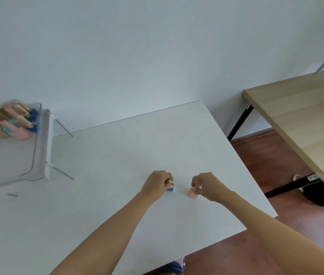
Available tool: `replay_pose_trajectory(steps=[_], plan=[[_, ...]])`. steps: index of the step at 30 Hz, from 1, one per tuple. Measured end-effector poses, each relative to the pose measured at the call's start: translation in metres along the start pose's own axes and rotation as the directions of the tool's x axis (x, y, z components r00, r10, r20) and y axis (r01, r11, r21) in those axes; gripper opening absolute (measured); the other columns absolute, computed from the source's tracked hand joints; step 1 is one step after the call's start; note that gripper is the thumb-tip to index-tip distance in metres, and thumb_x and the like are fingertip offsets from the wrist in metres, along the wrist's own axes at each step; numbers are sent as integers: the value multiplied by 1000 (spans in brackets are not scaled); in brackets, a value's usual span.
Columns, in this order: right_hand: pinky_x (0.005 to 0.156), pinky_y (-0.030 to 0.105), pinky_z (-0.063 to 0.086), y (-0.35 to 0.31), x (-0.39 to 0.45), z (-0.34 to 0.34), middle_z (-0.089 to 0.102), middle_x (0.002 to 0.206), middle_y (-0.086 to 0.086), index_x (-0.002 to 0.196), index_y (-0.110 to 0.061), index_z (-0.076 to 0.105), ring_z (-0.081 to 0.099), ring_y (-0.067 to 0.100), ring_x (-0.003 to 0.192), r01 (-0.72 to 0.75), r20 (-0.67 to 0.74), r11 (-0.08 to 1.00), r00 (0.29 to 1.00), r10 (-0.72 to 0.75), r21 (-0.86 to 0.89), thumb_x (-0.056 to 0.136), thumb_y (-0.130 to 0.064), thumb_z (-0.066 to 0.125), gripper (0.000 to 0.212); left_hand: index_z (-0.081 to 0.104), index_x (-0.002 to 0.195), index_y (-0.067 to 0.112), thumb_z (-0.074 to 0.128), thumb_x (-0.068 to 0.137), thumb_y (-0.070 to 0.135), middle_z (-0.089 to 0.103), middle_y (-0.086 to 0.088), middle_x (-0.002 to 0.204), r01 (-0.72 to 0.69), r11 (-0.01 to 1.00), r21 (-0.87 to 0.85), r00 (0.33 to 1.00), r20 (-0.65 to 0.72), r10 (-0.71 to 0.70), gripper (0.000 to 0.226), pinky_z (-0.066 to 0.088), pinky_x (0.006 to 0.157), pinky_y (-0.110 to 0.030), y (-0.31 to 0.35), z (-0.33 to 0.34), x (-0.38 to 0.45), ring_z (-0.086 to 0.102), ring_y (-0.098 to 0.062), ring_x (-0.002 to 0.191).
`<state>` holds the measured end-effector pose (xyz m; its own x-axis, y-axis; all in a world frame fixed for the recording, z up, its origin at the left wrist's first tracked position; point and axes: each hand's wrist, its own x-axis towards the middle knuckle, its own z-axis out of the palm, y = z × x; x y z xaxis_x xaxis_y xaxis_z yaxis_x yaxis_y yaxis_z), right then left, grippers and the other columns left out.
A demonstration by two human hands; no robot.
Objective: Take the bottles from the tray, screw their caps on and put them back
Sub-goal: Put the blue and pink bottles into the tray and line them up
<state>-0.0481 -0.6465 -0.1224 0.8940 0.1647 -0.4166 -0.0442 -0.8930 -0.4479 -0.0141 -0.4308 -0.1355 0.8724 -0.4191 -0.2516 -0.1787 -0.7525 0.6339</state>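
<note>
On the white worktop [117, 155], the left hand [157, 184] pinched a blue bottle [170, 188]; the right hand [206, 186], at its three o'clock, pinched a pink bottle [192, 193]. The tray [36, 155] sat toward ten o'clock.

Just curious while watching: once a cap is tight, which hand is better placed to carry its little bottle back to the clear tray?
Probably the left hand. It grips the blue bottle on the side nearer the clear tray, at the table's far left. The right hand, on the pink bottle, would have to cross over it.
</note>
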Motion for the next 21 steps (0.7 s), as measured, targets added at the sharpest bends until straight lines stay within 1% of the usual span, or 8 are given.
replay_pose_trajectory(steps=[2,5,9,11,15,18,19,21], plan=[[74,24,47,-4,2,0,67,100,7,98,-9,70,59,18,85,8,-20,1000,1000,-9,-29,86,-11,63,14,70,98,6,69,83,9,69,-11,94,17,1000,-24,1000,-14,-17,15,49,79,-31,-4,-5,-3,63,-26,87],[71,21,44,-17,7,-4,66,100,7,99,-8,70,53,13,81,28,-45,999,999,-30,-46,87,-9,61,15,70,97,6,70,83,9,70,-10,93,29,998,-59,998,-58,-33,14,50,80,-32,-11,-21,-11,62,-23,85],[66,19,40,-55,17,-22,62,89,3,94,-8,70,54,13,78,98,-108,995,989,-99,-17,85,-13,66,10,70,94,5,71,81,8,70,-9,89,15,994,-108,991,-132,-30,13,52,80,-34,-23,-61,-27,63,-24,82],[66,20,41,-84,24,-34,61,87,2,92,-9,69,55,15,79,151,-134,988,979,-152,-16,85,-14,67,9,70,93,6,72,81,8,70,-8,87,17,993,-119,982,-187,-39,13,52,79,-33,-31,-88,-39,64,-23,81],[68,25,45,-151,40,-54,64,87,5,91,-8,69,55,16,77,253,-181,967,950,-254,-26,84,-15,68,10,72,91,9,75,79,10,70,-2,82,22,991,-134,947,-316,-63,13,52,75,-25,-54,-154,-67,64,-16,75],[69,25,45,-205,51,-64,65,89,5,93,-7,69,56,17,79,317,-203,948,926,-318,-39,84,-19,70,15,73,90,12,78,77,12,67,5,76,31,991,-128,899,-429,-83,14,47,66,-7,-78,-208,-91,62,-2,67],[69,26,46,-221,54,-68,65,89,5,93,-8,69,56,18,79,335,-212,942,918,-334,-36,84,-21,70,16,73,91,12,79,77,13,65,7,75,35,992,-123,881,-466,-89,16,46,64,-4,-85,-225,-99,60,2,66],[67,25,46,-257,61,-71,66,88,5,93,-8,69,57,17,78,379,-230,925,898,-375,-29,83,-22,72,17,72,92,12,80,76,13,64,9,74,51,992,-118,836,-538,-107,18,44,63,-4,-103,-261,-117,59,2,66]])
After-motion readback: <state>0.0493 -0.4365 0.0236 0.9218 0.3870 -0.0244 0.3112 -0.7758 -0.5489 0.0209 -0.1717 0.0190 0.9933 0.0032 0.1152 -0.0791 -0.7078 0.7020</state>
